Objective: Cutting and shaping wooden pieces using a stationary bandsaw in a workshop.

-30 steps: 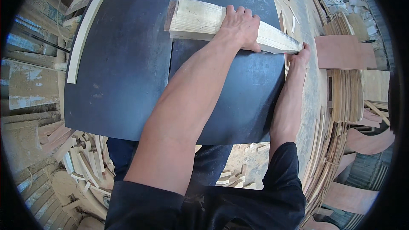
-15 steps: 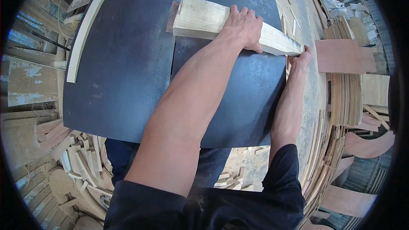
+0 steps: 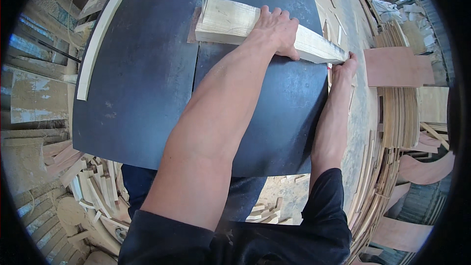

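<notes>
A long pale wooden block (image 3: pixel 228 18) lies across the dark metal table (image 3: pixel 132 118), its right end at the table's right edge. My left hand (image 3: pixel 278 30) is closed over the middle of the block, fingers across the far side and thumb on the near side. At the right end, my right hand (image 3: pixel 347 66) grips the block, its thumb showing at the end and its other fingers mostly hidden. The block's left end overlaps a reddish-brown patch (image 3: pixel 193 28) beside a narrow slit (image 3: pixel 196 66) that runs along the table.
A pale curved wooden strip (image 3: pixel 100 41) lies along the table's left edge. Wood offcuts (image 3: pixel 100 181) are heaped below left, with more offcuts (image 3: pixel 267 211) under the near edge. Stacked thin boards (image 3: pixel 398 118) and long strips (image 3: pixel 370 181) line the right side.
The view has shifted slightly. The block and both hands appear a little farther left in the picture, with almost no change against the table. Both grips stay the same.
</notes>
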Motion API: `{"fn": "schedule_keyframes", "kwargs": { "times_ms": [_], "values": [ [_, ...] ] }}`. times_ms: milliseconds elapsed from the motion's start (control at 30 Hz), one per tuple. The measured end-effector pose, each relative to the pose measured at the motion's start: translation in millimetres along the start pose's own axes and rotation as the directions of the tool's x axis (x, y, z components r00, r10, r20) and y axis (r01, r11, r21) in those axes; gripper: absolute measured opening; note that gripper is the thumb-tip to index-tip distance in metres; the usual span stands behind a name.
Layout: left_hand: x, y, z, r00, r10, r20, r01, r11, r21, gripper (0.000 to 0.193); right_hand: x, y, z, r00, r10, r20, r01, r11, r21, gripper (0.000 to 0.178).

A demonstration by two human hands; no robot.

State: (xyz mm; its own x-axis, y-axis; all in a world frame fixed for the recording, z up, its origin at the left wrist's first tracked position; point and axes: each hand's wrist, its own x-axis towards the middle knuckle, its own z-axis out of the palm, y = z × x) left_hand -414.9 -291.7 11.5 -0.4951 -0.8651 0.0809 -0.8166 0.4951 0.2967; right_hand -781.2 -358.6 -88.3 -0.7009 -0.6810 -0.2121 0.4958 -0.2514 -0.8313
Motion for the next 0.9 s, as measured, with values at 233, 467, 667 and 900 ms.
{"fn": "schedule_keyframes", "kwargs": {
  "times_ms": [233,467,667,900],
  "values": [
    [1.3,-4.9,-2.4,1.000,0.015,-0.016,-0.015,1.000,0.008,0.092,-14.8,5.0,6.5,1.000,-0.003,-0.002,0.003,1.000,0.013,0.029],
    [5.7,0.8,-2.4,0.997,0.064,-0.030,-0.064,0.998,0.005,0.097,-26.0,-1.5,-0.9,0.988,-0.045,-0.145,0.044,0.999,-0.013,0.022],
    [-1.0,5.2,-3.6,0.981,0.186,-0.050,-0.185,0.982,0.036,0.100,-88.6,-18.4,-18.5,0.949,-0.082,-0.304,0.065,0.996,-0.066,0.058],
    [-18.0,31.3,-9.7,0.935,0.353,0.013,-0.353,0.934,0.053,0.103,-148.4,-30.5,-108.9,0.938,-0.182,-0.294,0.124,0.971,-0.206,0.051]
  ]
}}
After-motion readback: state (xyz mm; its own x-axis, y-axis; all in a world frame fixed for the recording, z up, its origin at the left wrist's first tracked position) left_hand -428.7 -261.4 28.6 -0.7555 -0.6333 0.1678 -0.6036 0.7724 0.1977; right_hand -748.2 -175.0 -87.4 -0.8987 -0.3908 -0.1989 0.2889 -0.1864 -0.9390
